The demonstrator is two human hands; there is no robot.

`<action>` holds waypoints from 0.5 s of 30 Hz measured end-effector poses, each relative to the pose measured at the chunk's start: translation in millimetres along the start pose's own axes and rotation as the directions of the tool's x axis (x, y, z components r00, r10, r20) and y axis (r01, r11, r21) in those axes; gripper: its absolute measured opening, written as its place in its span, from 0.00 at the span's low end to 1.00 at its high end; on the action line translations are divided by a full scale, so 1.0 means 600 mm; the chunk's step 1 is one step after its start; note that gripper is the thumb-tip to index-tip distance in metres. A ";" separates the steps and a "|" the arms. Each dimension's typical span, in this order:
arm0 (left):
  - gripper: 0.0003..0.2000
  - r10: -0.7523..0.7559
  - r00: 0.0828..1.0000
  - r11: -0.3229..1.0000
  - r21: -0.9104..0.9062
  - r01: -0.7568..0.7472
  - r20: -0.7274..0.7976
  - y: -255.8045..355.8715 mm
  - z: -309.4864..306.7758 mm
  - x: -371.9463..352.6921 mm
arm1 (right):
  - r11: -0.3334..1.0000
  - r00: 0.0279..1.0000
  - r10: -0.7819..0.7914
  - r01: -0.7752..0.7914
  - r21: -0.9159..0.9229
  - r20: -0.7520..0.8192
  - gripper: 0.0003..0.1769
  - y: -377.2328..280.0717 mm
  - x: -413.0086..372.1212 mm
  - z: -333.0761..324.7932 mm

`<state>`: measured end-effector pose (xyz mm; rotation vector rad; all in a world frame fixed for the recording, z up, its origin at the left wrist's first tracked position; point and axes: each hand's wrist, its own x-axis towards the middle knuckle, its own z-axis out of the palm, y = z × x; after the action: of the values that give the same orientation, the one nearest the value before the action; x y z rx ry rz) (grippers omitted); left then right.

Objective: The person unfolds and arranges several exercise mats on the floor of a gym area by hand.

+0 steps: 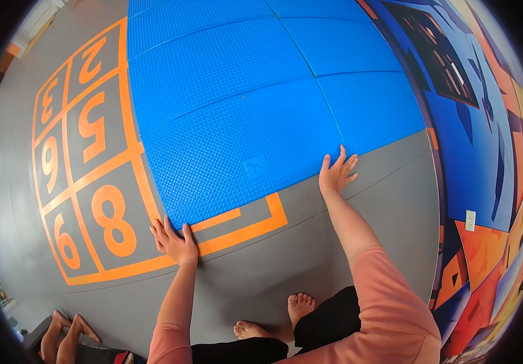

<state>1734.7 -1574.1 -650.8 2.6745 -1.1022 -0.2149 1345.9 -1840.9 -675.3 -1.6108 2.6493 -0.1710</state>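
Observation:
Blue textured foam mats (231,145) lie side by side on the grey floor, with thin seams between them. At the near left corner of the closest mat, my left hand (176,242) rests with its fingers spread, touching the edge. My right hand (337,173) is at the near edge, by the seam between two mats, and its fingers are apart too. Neither hand is wrapped round anything. A small square mark shows on the mat between the hands.
Orange numbered squares (112,221) are painted on the grey floor (261,261) at the left, partly under the mats. A colourful mural wall (480,164) with an outlet (470,220) runs along the right. Another person's bare legs (67,340) show at the lower left.

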 end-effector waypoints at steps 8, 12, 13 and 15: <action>0.31 0.001 0.997 1.000 0.010 0.000 -0.072 -0.010 0.017 -0.001 | 0.984 0.995 0.051 -0.036 0.177 -0.083 0.46 0.006 0.006 0.003; 0.34 -0.014 0.998 1.000 -0.009 0.013 -0.057 0.011 0.001 -0.001 | 0.987 0.991 0.036 -0.016 0.159 -0.128 0.48 -0.003 0.003 -0.003; 0.35 -0.035 0.998 0.997 -0.072 0.030 -0.061 0.013 -0.004 -0.001 | 0.990 0.991 0.083 -0.070 0.126 -0.105 0.48 -0.007 -0.003 -0.013; 0.36 -0.014 0.998 0.999 -0.046 0.011 -0.064 0.006 -0.001 -0.002 | 0.992 0.990 0.105 -0.098 0.083 -0.093 0.46 -0.012 -0.007 -0.023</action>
<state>1731.6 -1575.8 -649.2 2.6292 -1.0484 -0.1533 1353.2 -1839.3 -660.7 -1.4774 2.7511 -0.3538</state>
